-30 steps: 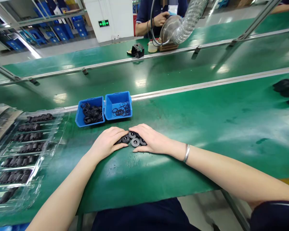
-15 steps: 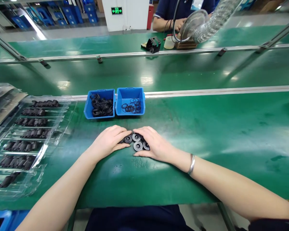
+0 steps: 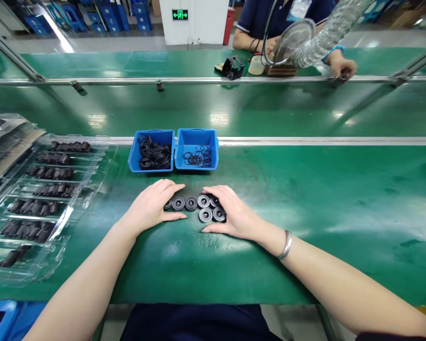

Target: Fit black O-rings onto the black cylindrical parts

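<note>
Small round black parts (image 3: 190,204) with ringed faces lie on the green bench between my hands, in a line at left and two rows at right. My left hand (image 3: 155,204) is around the left end of the line, thumb and fingers apart, one part partly hidden by it. Curved around the right-hand group, my right hand (image 3: 233,211) holds its paler-ringed parts (image 3: 205,215) between thumb below and fingers above. Its palm hides some of them. Behind the hands stand a blue bin (image 3: 131,158) of bundled black rings and another blue bin (image 3: 215,158) with loose black rings.
Clear trays (image 3: 62,222) with rows of black parts lie at left. A metal rail (image 3: 120,81) crosses beyond the bench. Past it, a co-worker's hand (image 3: 341,66) is on a small dark object, near a flexible duct (image 3: 315,49).
My left hand has drawn back to the left, its fingers wider apart, and more of the line shows. My right hand stays around its group. The co-worker's hand has appeared by the rail.
</note>
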`<state>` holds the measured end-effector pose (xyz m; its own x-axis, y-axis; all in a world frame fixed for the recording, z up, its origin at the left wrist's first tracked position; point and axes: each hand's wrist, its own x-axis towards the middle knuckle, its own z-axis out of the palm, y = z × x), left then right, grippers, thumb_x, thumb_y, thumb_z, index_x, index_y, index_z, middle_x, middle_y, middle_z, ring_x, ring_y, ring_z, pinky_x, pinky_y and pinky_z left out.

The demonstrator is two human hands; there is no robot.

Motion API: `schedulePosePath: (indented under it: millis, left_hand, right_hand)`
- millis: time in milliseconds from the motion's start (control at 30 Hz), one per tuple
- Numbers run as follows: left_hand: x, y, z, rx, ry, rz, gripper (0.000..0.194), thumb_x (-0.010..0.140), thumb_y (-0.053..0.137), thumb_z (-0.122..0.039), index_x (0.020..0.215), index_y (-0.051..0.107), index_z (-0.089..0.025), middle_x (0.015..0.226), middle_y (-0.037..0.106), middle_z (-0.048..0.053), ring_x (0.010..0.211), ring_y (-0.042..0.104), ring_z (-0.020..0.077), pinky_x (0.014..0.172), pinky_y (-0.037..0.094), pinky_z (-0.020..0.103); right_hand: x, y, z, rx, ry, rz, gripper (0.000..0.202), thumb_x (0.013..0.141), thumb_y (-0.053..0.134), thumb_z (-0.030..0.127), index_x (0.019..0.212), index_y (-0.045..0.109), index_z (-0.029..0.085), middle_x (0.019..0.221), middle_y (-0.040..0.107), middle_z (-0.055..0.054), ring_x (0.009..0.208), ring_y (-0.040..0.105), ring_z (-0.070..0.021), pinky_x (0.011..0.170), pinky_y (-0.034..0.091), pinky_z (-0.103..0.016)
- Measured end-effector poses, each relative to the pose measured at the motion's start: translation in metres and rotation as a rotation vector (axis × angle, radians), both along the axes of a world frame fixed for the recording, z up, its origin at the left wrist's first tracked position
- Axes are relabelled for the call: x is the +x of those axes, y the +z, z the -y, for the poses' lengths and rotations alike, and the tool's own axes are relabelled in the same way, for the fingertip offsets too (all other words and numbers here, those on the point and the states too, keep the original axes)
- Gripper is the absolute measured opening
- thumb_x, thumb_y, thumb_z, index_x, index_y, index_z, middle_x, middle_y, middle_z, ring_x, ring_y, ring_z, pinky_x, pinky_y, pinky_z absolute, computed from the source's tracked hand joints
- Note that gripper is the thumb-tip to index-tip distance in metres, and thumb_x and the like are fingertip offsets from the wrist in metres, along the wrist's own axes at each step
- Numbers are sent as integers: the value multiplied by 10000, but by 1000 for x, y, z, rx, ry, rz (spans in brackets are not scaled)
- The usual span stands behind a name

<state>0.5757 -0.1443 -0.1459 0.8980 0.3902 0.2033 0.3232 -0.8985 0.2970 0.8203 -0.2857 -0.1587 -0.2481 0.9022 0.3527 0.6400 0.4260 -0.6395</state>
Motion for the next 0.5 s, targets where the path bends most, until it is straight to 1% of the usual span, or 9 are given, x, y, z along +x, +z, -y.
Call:
schedulePosePath:
  millis: [167,367,500]
  left_hand:
    - [8,-6,4,61,14,30,598,879,590,-605,1270,547,-153,1088,625,116,978,589,263,836,498,388]
    - [8,-7,3,73,27,41,585,879,595,-602,1255,553,-155,1078,629,110,972,591,257,826,496,378]
    - [9,-8,5,84,42,45,569,881,601,-594,1249,554,-163,1070,632,105,972,594,255,830,494,373]
  right_hand:
    - [0,-1,0,0,5,-9,904,767,795,555,1469,333,223,1337,528,-151,1233,486,-329,1056,438,-534]
    - [0,-2,1,-4,11,-5,895,780,784,555,1474,328,221,1323,535,-149,1225,490,-324,1054,441,-524]
    - [0,-3,1,-12,12,7,895,787,778,556,1477,320,218,1332,531,-153,1229,493,-332,1054,440,-538]
